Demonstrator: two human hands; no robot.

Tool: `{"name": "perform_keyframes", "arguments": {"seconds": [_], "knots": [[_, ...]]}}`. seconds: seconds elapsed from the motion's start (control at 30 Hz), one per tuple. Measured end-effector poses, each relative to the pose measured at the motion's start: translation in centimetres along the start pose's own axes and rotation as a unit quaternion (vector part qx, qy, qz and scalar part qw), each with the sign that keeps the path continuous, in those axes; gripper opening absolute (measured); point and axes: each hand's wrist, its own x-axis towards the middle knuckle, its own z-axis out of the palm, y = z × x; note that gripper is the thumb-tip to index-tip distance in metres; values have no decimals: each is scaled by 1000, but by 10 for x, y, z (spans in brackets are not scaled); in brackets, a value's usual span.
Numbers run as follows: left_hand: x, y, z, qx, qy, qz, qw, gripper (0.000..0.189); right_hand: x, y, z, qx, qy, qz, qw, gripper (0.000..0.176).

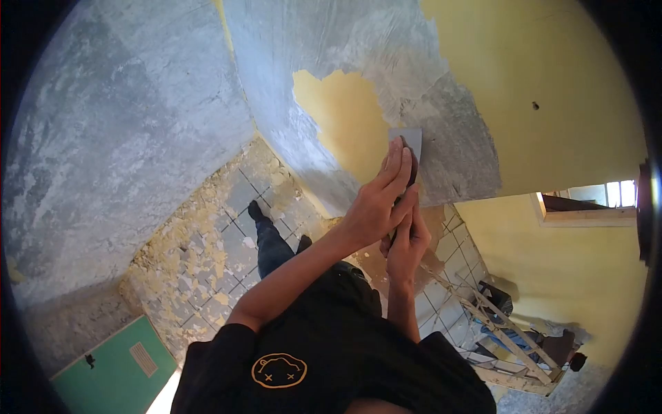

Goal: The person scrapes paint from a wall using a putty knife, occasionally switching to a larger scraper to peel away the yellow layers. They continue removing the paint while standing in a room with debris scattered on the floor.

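Observation:
A scraper with a wide metal blade [414, 138] and a dark handle rests against the wall, its edge at the border between yellow paint [348, 114] and bared grey plaster [458, 148]. My right hand [408, 250] is wrapped round the lower handle. Higher up, my left hand [379, 203] presses its fingers along the scraper near the blade and partly covers the handle. Yellow paint remains as an irregular patch left of the blade and as a broad area [552, 62] at the right.
Paint flakes [200, 269] litter the tiled floor [241, 196] below. At the lower right a wooden stepladder [514, 331] stands among dark items. A green door or panel [114, 366] is at the lower left, and a wood-framed opening [586, 217] is at the right.

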Motion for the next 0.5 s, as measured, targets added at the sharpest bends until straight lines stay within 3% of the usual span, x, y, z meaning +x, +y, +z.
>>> {"name": "perform_keyframes", "arguments": {"seconds": [0.27, 0.33, 0.5], "knots": [[1, -8, 1, 5, 3, 2, 1000, 53, 5, -1, 6, 14, 12, 7, 1000, 39], [-7, 0, -3, -6, 18, -1, 1000, 55, -6, 5, 1, -49, 16, -8, 999, 39], [1, -4, 3, 9, 31, 4, 999, 55, 3, -3, 4, -53, 18, -9, 998, 40]]}}
